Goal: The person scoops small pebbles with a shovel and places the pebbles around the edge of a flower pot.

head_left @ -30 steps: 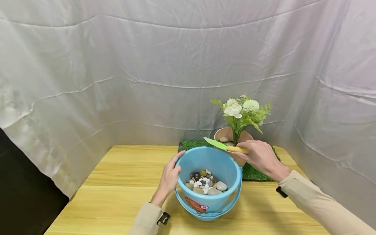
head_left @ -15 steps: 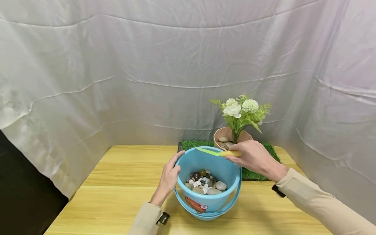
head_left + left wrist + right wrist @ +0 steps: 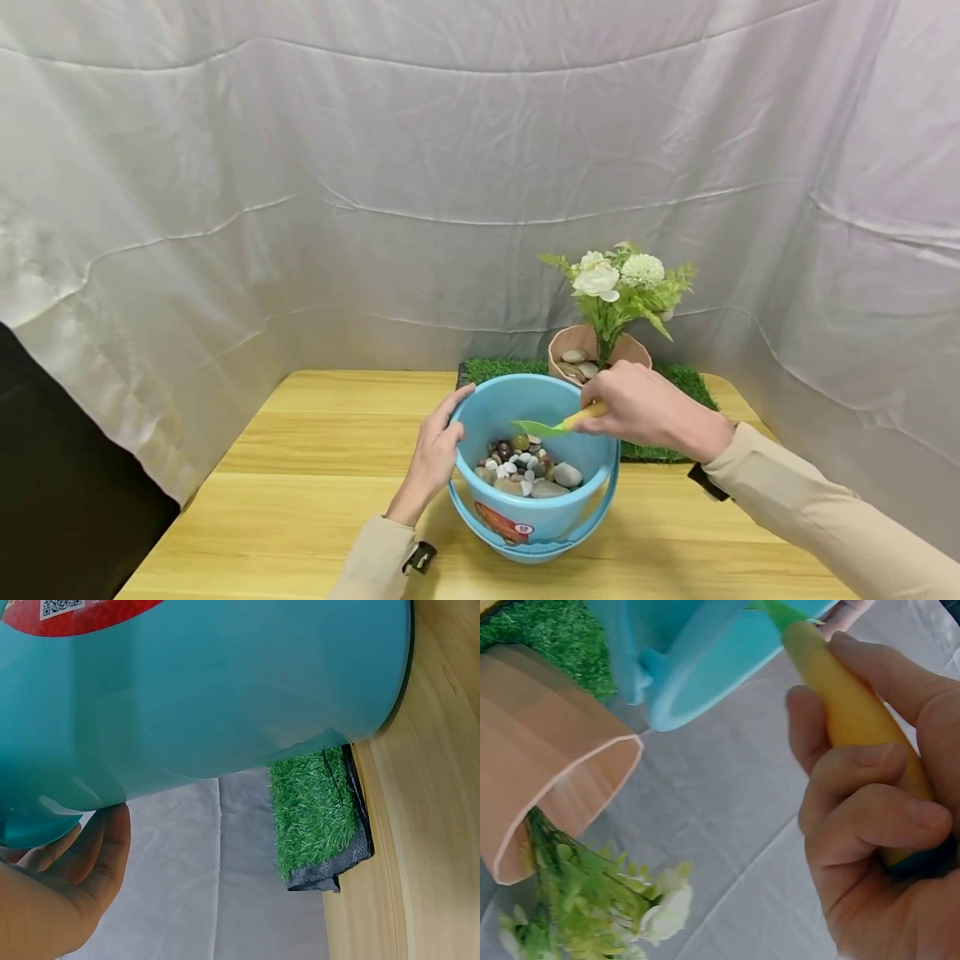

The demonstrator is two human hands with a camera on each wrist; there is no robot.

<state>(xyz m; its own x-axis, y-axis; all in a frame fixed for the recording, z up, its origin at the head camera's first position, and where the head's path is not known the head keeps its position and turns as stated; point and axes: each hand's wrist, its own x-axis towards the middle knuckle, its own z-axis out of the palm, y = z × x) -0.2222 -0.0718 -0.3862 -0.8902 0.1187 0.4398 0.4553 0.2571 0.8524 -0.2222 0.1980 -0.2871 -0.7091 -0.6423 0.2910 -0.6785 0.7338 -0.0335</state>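
A light-blue bucket point(image 3: 540, 521) with several mixed pebbles point(image 3: 517, 467) inside stands on the table, its handle hanging down in front. My left hand point(image 3: 435, 450) grips the bucket's rim at the left side; in the left wrist view its fingers point(image 3: 112, 844) bend against the bucket wall. My right hand point(image 3: 648, 412) holds a small trowel by its yellow handle point(image 3: 847, 712), fingers wrapped round it. The trowel's green blade point(image 3: 538, 428) is inside the bucket mouth, over the back of the pebbles. Whether the tip touches them I cannot tell.
Behind the bucket, a pink-beige pot point(image 3: 633, 350) with white flowers point(image 3: 597, 282) and several stones point(image 3: 573, 356) stands on an artificial grass mat point(image 3: 502, 367). Grey cloth point(image 3: 390, 167) hangs behind the wooden table point(image 3: 330, 467).
My right hand has brought the trowel from above the bucket's back rim, near the pot, down into the bucket. The left hand keeps its place on the rim.
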